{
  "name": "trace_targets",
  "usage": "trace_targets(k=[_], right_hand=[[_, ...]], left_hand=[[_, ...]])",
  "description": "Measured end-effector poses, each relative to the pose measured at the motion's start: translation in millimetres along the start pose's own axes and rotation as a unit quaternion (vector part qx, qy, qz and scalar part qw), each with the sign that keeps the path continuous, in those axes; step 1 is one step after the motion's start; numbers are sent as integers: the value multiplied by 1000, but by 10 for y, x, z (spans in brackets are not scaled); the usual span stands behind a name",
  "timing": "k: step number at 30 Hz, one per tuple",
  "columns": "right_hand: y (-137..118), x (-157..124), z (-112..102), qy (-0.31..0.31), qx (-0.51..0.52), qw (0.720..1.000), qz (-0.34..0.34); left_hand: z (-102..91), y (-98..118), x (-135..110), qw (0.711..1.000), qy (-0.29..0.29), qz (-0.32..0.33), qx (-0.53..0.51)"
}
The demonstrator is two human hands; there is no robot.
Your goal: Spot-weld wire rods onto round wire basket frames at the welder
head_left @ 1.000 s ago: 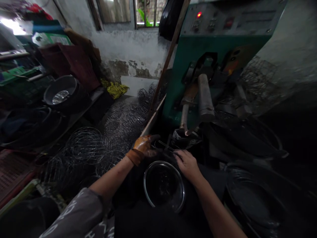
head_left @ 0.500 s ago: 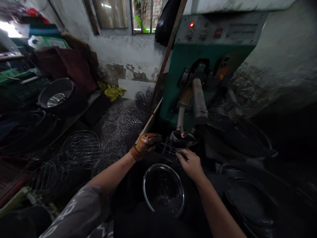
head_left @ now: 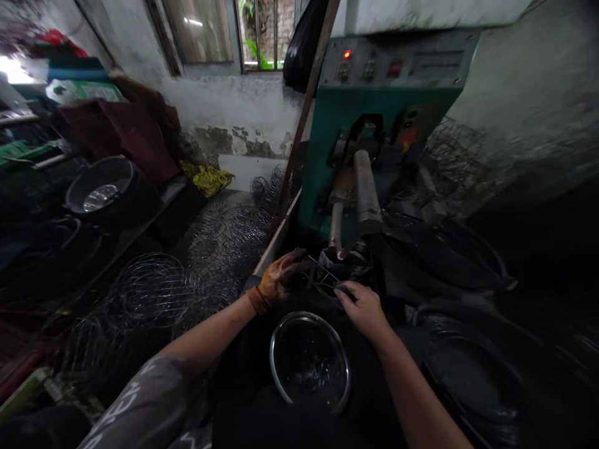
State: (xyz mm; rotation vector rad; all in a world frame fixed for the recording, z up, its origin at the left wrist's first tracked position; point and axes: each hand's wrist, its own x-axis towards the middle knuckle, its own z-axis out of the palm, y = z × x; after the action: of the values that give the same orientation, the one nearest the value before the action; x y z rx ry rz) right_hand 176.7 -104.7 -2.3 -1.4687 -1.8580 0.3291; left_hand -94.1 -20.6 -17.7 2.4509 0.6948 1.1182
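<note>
My left hand, in an orange glove with darkened fingers, reaches in front of the green machine. Its fingers are stretched out with the thumb apart, close beside a small piece of thin metal wire bars. Bare, my right hand pinches the right end of that wire piece between thumb and fingers. Dark surroundings hide part of the wire. Just beyond it are the machine's lower rod and thick upper cylinder. Below both hands, a round bowl with a shiny rim holds small, glinting bits I cannot make out.
The green machine has a lit red lamp. Tangled wire rings pile up on the left. A dark bucket stands beyond them, near a yellow cloth. A wooden board leans beside the machine.
My left hand has turned, showing more of its palm, and its fingers have straightened. The wire piece has tilted, while my right hand keeps its pinch. The view has shifted slightly.
</note>
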Motion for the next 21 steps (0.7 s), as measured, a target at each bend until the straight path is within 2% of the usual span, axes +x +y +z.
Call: trace_targets(k=[4, 9, 12, 14, 17, 21], right_hand=[[-12, 9, -128, -23, -1, 1000, -3], [-31, 22, -208, -43, 29, 999, -8], [-34, 17, -201, -50, 51, 997, -8], [-16, 8, -187, -48, 57, 997, 1], [29, -11, -142, -12, 52, 998, 30], [69, -30, -36, 60, 32, 996, 62]], left_hand=[[81, 1, 149, 998, 33, 43, 39], [104, -62, 314, 989, -16, 64, 134], [95, -134, 411, 983, -21, 76, 165], [95, -177, 449, 983, -44, 82, 159], [120, -205, 420, 988, -62, 72, 122], [170, -148, 254, 993, -21, 32, 112]])
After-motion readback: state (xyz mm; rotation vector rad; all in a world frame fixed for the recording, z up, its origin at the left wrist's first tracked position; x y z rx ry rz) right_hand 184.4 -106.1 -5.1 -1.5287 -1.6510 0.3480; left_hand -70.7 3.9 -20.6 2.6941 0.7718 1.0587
